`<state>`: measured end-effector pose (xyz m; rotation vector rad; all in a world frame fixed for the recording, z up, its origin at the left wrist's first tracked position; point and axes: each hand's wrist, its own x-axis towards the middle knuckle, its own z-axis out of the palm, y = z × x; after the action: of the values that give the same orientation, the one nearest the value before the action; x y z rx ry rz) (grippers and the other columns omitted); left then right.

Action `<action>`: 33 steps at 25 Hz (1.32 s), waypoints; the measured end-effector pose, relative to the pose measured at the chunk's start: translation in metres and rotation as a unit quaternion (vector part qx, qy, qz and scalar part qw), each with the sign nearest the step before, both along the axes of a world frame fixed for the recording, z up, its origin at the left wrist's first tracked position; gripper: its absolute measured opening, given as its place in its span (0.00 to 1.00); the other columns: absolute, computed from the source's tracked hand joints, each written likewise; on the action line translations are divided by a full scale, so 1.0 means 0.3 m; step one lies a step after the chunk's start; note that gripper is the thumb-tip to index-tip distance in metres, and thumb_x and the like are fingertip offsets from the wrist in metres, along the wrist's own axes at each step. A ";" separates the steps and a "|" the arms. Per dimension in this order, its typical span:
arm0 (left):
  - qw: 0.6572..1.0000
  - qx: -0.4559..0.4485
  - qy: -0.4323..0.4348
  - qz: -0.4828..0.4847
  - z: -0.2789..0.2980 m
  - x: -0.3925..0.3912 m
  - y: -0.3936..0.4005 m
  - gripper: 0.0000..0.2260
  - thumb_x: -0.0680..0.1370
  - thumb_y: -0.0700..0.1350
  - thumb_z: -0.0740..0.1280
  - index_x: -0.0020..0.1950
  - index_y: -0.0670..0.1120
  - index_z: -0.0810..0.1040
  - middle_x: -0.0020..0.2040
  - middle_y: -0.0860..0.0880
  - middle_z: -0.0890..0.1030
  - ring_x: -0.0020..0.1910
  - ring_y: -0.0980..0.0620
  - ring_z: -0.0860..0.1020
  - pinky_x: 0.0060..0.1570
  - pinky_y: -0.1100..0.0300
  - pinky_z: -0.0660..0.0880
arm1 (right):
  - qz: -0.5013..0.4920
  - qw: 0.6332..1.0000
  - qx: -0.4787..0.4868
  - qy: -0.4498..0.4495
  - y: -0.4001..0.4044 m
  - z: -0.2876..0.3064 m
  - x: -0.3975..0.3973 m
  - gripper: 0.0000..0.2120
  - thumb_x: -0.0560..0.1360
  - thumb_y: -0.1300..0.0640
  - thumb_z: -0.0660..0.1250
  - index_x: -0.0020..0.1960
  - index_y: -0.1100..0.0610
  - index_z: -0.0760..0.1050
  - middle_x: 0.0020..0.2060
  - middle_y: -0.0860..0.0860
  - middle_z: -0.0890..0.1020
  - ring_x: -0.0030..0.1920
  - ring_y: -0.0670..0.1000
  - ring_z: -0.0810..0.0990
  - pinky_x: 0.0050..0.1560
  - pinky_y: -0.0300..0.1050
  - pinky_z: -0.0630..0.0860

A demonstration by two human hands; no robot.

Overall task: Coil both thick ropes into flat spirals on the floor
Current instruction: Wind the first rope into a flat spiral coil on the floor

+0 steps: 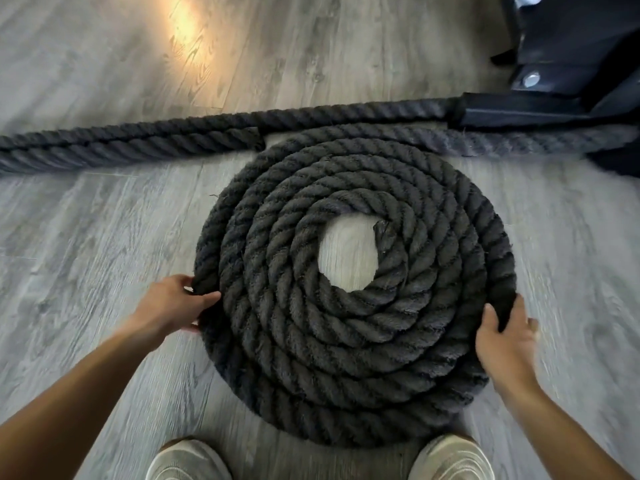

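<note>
Rope spiral (356, 285) lies flat on the wood floor (86, 237), directly in front of the person's shoes (188, 460), approx five turns w/ a bare gap at centre where the cut inner end shows. Outermost turn peels off at the top and runs right toward a dark metal frame (561, 109). A 2nd straight rope (121, 143) lies across the far side, long axis left-right, touching the coil's top edge.

Left hand (173, 306) is at the coil's left rim, fingers curled round the outer turn, thumb on top, gripping it. Right hand (502, 337) is on the lower-right rim, fingers half-bent and pressed over the outer turn; more a cupping push than a full grip, tho blur makes it hard to be sure.

Key relation: hands sit on opposite sides of the rim, the coil between them, so turning or snugging the spiral probably needs both. Free rope feeds in from far-right, closer to the right hand. Judging by the straight rope, 2nd coil isn't started.
</note>
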<state>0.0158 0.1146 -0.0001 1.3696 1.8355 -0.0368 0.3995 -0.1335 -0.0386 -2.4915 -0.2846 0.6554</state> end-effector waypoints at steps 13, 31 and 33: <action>0.995 0.033 -0.032 -0.089 -0.019 0.169 -0.093 0.20 0.75 0.64 0.66 0.51 0.48 0.80 0.38 0.47 0.86 0.35 0.46 0.85 0.35 0.48 0.83 | -0.123 0.992 -0.028 0.004 -0.158 -0.029 0.131 0.38 0.78 0.37 0.63 0.81 0.46 0.52 0.72 0.61 0.63 0.72 0.66 0.61 0.68 0.65 0.62; 0.948 -0.019 -0.037 -0.315 0.003 0.537 -0.205 0.17 0.72 0.68 0.65 0.43 0.56 0.83 0.37 0.52 0.86 0.34 0.54 0.85 0.37 0.54 0.82 | -0.110 0.977 -0.147 -0.112 -0.360 0.068 0.722 0.32 0.79 0.34 0.57 0.77 0.50 0.63 0.71 0.65 0.66 0.72 0.69 0.63 0.69 0.68 0.62; 0.974 0.051 -0.080 -0.205 -0.011 0.587 -0.066 0.12 0.77 0.57 0.70 0.57 0.55 0.80 0.44 0.50 0.86 0.38 0.48 0.86 0.38 0.48 0.83 | -0.129 0.978 -0.130 -0.105 -0.406 0.048 0.540 0.34 0.78 0.34 0.59 0.79 0.49 0.60 0.74 0.61 0.62 0.73 0.67 0.59 0.69 0.69 0.60</action>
<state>0.1921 0.0947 -0.0033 1.7528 1.4167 -0.0447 0.5614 -0.2552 -0.0243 -2.7872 0.0554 0.3409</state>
